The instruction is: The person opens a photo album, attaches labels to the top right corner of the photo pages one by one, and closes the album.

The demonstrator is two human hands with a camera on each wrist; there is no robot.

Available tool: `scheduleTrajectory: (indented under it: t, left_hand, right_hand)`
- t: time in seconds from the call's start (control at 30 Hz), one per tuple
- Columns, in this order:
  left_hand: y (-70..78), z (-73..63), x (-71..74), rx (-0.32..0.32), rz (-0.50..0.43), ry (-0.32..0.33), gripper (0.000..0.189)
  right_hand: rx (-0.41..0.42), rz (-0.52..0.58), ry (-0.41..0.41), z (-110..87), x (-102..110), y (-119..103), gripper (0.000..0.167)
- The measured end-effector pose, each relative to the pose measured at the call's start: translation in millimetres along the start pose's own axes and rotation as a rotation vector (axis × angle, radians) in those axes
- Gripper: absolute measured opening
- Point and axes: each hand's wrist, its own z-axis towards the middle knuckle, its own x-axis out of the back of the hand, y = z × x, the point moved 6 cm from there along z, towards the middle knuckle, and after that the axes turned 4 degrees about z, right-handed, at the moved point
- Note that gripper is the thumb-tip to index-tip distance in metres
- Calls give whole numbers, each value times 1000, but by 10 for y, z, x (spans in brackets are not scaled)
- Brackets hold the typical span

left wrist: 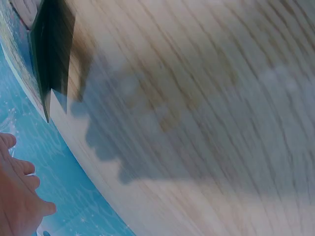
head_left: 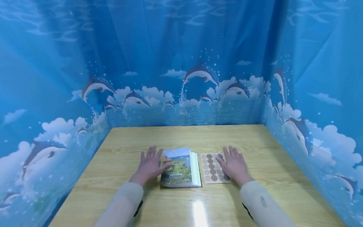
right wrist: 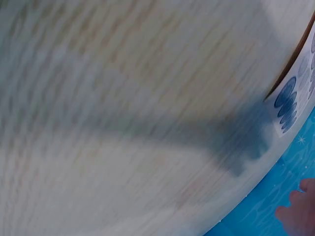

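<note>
Left hand (head_left: 149, 165): fingers extended, gripping nothing, at left edge of photo album (head_left: 178, 168), thumb over cover. Sheet of printed circles (head_left: 210, 171) just right of album, partly beneath right hand (head_left: 234, 165), fingers extended, gripping nothing; contact unclear.

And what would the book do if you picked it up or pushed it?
The book looks thick with pages, so it may feel heavy. Its cover looks flat, so it's probably stiff. Lying flat on the table, it would likely slide, not roll.
</note>
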Motion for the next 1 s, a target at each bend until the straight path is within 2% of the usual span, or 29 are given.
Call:
scheduleTrajectory:
  t: [0.3,0.57,0.8,1.0]
  left_hand:
    - [78,-12,-27,-35,-9,-4,92]
    - [225,-48,-31,-61,-46,-14,91]
    - [287,-68,-126,-83,-47,-36,91]
    - [365,-85,-113,-89,-48,-43,90]
  right_hand:
    - [21,10,14,-21,-77,-92,66]
    - [-9,170,21,-66,-96,-249,63]
    - [-15,337,17,-114,-160,-396,51]
    - [20,457,21,-171,-219,-549,45]
